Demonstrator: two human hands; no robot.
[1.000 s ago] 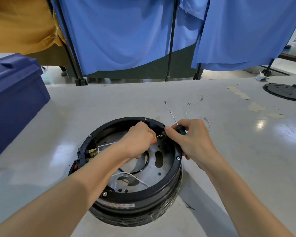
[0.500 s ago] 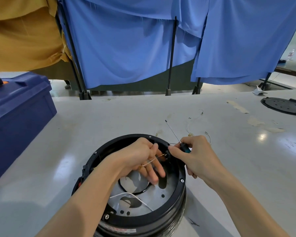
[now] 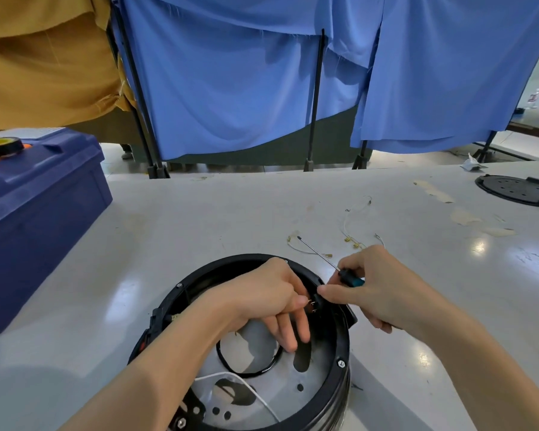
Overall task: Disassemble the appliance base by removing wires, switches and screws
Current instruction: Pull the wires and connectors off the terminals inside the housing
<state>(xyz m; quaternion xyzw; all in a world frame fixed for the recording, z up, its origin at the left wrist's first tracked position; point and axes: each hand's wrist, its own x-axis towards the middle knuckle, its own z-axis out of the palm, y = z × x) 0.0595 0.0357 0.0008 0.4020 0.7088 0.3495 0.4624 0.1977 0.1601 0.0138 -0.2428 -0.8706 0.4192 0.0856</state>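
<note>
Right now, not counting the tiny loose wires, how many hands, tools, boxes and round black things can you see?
Hands: 2, the left hand and the right hand
Tools: 1, the screwdriver in the right hand
Boxes: 1, the blue box
Round black things: 2, the appliance base and the black disc
Total: 6

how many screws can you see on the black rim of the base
3 clearly: left-rim screw, right-rim screw, near-rim screw. A far-rim speck may be a fourth; arms may hide more.
</note>
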